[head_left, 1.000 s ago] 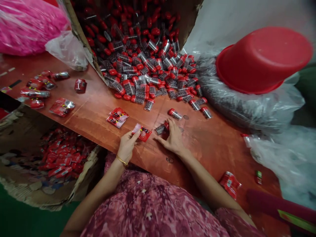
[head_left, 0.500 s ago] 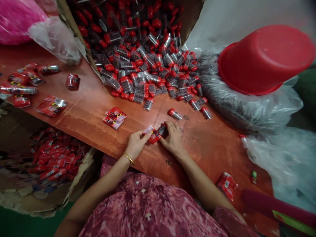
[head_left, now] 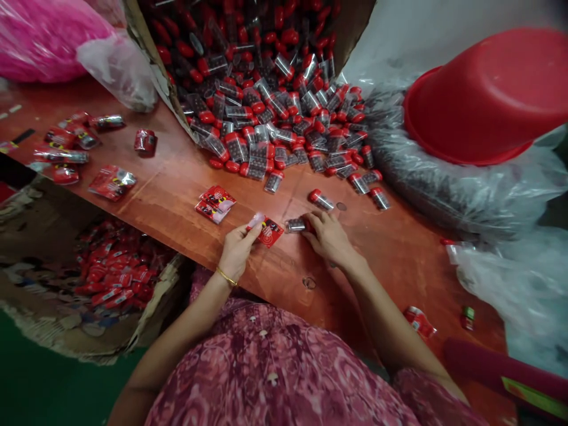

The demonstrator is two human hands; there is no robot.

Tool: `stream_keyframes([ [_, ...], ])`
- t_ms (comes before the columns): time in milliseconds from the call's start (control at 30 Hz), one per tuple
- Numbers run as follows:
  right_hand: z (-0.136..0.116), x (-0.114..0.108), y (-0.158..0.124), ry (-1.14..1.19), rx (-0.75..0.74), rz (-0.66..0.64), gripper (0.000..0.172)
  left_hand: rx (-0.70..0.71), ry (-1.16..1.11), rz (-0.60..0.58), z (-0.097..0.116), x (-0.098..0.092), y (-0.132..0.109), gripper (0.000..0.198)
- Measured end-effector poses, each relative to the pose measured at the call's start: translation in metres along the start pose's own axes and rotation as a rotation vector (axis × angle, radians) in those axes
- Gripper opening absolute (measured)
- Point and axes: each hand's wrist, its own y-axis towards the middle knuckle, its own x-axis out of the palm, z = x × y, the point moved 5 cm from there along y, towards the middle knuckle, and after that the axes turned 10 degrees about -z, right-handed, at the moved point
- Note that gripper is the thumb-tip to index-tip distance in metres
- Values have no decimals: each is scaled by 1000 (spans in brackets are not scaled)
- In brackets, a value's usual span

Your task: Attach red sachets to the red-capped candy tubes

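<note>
My left hand (head_left: 238, 249) pinches a flat red printed label sleeve (head_left: 270, 232) between thumb and fingers. Just right of it, my right hand (head_left: 331, 238) grips one end of a small clear bottle (head_left: 296, 225) with dark contents, lying sideways. A narrow gap separates bottle and sleeve. The end under my right fingers is hidden. Left of my hands lies a small stack of red printed sleeves (head_left: 215, 203). Beyond my right hand a loose bottle with a red cap (head_left: 320, 199) rests on the table.
Many red-capped bottles spill from a tipped cardboard box (head_left: 171, 89) onto the brown table (head_left: 168, 231). Red packets (head_left: 113, 182) lie to the left. Below the table edge stands a carton (head_left: 155, 305) of red-wrapped pieces. At right, a red bucket (head_left: 483, 94) sits upside down on a plastic bag (head_left: 448, 195).
My hands have moved apart. The bottle, close against the sleeve before, now shows separately to its right. The whole view has shifted slightly.
</note>
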Motion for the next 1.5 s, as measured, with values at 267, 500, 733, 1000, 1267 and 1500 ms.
stream_keyframes([
  [267,-5,10,-20,367,238,142,31,-157,-160,11,-5,-4,-2,24],
  [500,-49,10,-29,1178,266,323,38,-185,-222,42,-7,4,-7,24],
  [733,-71,10,-36,1639,266,287,26,-107,-214,65,-3,6,-9,30],
  [1000,-85,14,-42,1414,286,457,21,-83,-274,98,-6,7,-6,29],
  [1267,-90,23,-40,1336,275,411,16,-35,-272,125,-6,8,-6,29],
  [1500,-87,32,-38,1398,321,304,23,41,-260,171,-7,4,-4,39],
])
